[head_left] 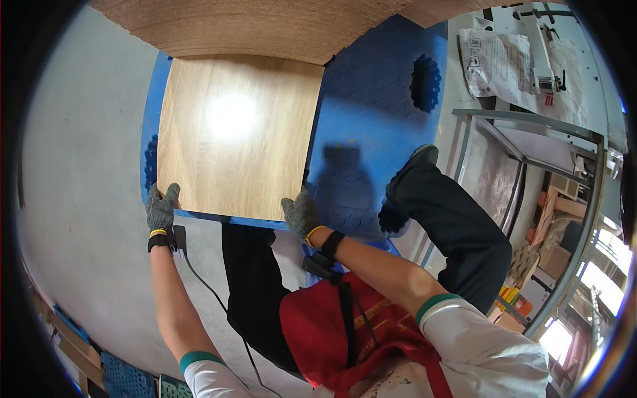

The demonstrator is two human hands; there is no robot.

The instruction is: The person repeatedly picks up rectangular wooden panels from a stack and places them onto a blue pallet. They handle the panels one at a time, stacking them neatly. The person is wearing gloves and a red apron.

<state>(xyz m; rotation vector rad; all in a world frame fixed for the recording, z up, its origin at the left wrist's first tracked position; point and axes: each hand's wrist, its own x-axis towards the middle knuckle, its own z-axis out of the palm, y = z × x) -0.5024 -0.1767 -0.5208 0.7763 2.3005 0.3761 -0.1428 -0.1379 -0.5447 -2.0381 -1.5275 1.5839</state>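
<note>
A light wood-grain board [232, 152] lies face up over a blue plastic pallet [371, 86], with a bright glare on its upper half. My left hand [160, 207], in a grey knit glove, grips the board's near left corner, thumb on top. At the near right corner my right hand [300, 213], gloved alike, holds the edge the same way. The fingers beneath the board are partly hidden. Whether other boards lie under it, I cannot tell.
Large brown wooden panels [259, 30] overhang the board's far edge. My leg [451, 225] stretches out on the right, its shoe by the pallet. Beyond it stands a grey metal frame [531, 119] near a plastic-wrapped package [497, 63]. A black cable [219, 298] hangs from my left wrist.
</note>
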